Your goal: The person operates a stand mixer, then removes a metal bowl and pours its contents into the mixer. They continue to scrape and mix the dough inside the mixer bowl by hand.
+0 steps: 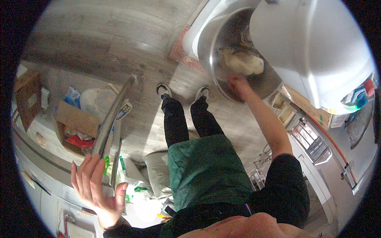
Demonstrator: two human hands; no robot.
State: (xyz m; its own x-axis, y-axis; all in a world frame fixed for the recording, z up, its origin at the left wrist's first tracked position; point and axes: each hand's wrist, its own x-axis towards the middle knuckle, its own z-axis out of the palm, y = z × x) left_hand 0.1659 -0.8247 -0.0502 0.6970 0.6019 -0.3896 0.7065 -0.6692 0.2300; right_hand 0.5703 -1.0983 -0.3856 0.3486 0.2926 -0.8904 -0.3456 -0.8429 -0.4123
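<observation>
A large steel mixing bowl [214,59] sits under a big white machine housing [301,43]. A pale lump of dough [248,64] lies inside it. My right hand [239,87] reaches over the bowl's near rim, its fingers curled; the dough is just beyond it, and a small gap shows between them. Whether anything is in those fingers I cannot make out. My left hand [93,184] is held out at the left with fingers extended and thumb apart, nothing in it. Its fingertips are beside a steel table edge [105,135]; contact cannot be told.
At the left, an open cardboard box [77,119] with packages stands near clear plastic tubs [99,99]. A grey sack [158,172] rests on the floor by my legs. On the right are a metal rack [311,139] and an orange hose [331,144].
</observation>
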